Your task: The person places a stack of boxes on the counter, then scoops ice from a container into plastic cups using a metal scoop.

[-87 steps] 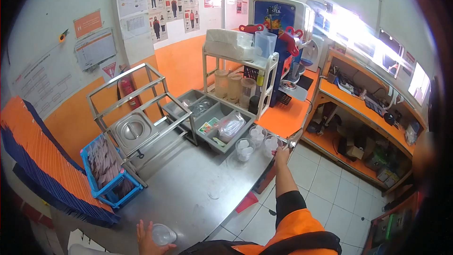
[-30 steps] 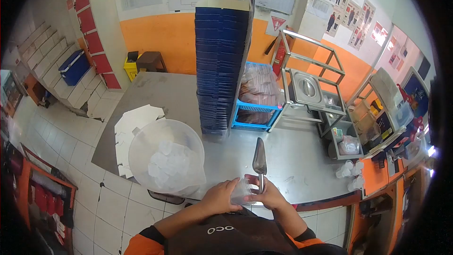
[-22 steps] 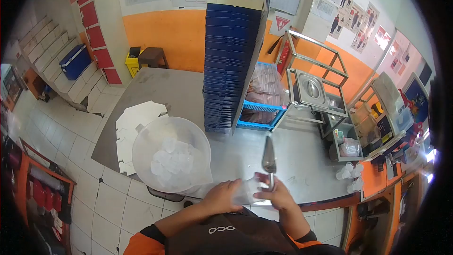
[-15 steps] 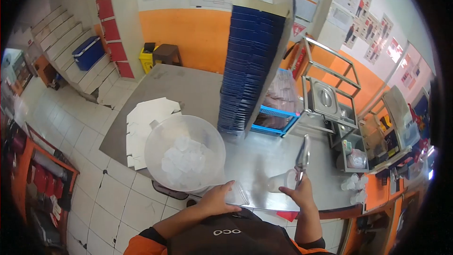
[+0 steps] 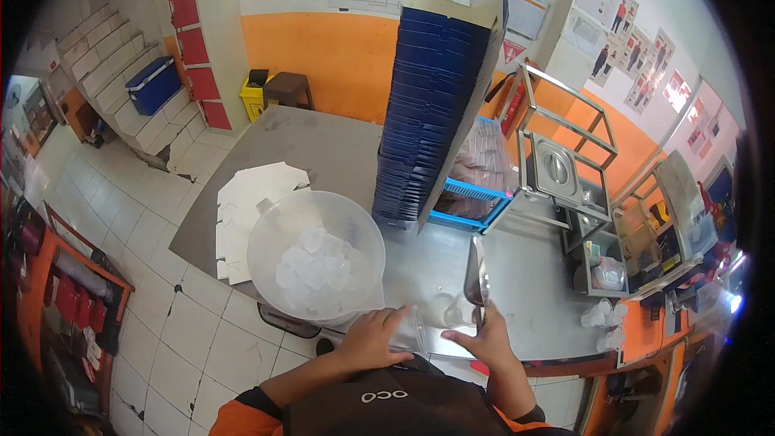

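Note:
My left hand (image 5: 373, 341) is closed around clear plastic cups (image 5: 414, 329), tipped on their side at the table's front edge. My right hand (image 5: 487, 342) grips a metal scoop (image 5: 476, 276), its blade pointing up. By my right thumb is another translucent cup (image 5: 446, 309); whether the hand touches it I cannot tell. A big translucent plastic bowl (image 5: 363, 230) stands left of both hands, near my left forearm, with ice cubes (image 5: 313, 265) inside. Beneath and behind the bowl lie flat white cardboard sheets (image 5: 242, 202).
A tall stack of dark blue folded boxes (image 5: 428, 105) rises behind the steel table (image 5: 529, 311). Right of it stand a blue crate (image 5: 472, 186) of packets and a metal rack (image 5: 565, 173) with a lidded pan. More cups (image 5: 601, 316) sit at the right end.
My right hand has moved left with the scoop, closer to my left hand. The cup by my right thumb has also shifted left. My left hand stays nearly in place.

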`<state>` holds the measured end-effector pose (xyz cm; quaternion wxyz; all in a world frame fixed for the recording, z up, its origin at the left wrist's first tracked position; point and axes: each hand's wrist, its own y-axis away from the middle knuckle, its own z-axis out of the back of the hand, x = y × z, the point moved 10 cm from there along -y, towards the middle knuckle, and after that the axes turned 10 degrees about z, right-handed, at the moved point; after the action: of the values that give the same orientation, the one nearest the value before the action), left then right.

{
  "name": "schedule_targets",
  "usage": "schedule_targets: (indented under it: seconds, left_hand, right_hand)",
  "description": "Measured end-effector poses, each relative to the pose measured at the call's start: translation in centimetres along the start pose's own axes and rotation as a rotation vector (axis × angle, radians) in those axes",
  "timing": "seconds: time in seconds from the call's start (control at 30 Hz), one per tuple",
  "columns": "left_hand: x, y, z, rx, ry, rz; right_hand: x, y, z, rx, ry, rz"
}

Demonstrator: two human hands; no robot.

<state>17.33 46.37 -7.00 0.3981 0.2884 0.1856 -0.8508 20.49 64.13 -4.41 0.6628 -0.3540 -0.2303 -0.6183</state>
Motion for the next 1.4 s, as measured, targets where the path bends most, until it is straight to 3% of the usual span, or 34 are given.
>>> schedule_targets:
  seconds: [0.03, 0.07, 0.2, 0.43, 0.83, 1.17, 1.27, 1.4]
  left_hand:
    - [-0.5, 0.0, 0.0, 0.006, 0.001, -0.027]
    - [-1.0, 0.0, 0.0, 0.012, 0.001, -0.057]
    - [-2.0, 0.3, -0.1, -0.015, -0.036, -0.144]
    - [-3.3, 0.3, -0.2, -0.026, -0.13, -0.214]
    - [-6.8, -0.3, 0.1, -0.098, -0.126, -0.311]
    - [-7.2, -0.6, 0.1, -0.11, -0.118, -0.311]
    - [-3.6, -1.4, 1.0, -0.134, -0.154, -0.134]
    - [-0.2, -1.1, 1.2, -0.009, 0.182, 0.089]
  right_hand:
    - [0.1, 0.4, -0.8, 0.078, -0.138, -0.07]
    - [0.2, 0.4, -2.0, 0.087, -0.226, 0.08]
    - [0.8, 0.8, -5.5, 0.272, -0.531, -0.066]
    - [-0.4, 2.1, -5.7, 0.282, -0.665, -0.198]
    - [0.4, 1.7, -1.1, 0.097, -0.462, -0.031]
    - [-2.3, 2.7, -0.2, -0.104, -0.575, -0.171]
    - [-3.7, 3.4, 4.6, -0.307, -0.513, -0.165]
    - [-1.6, 2.2, 10.2, -0.237, -0.047, -0.083]
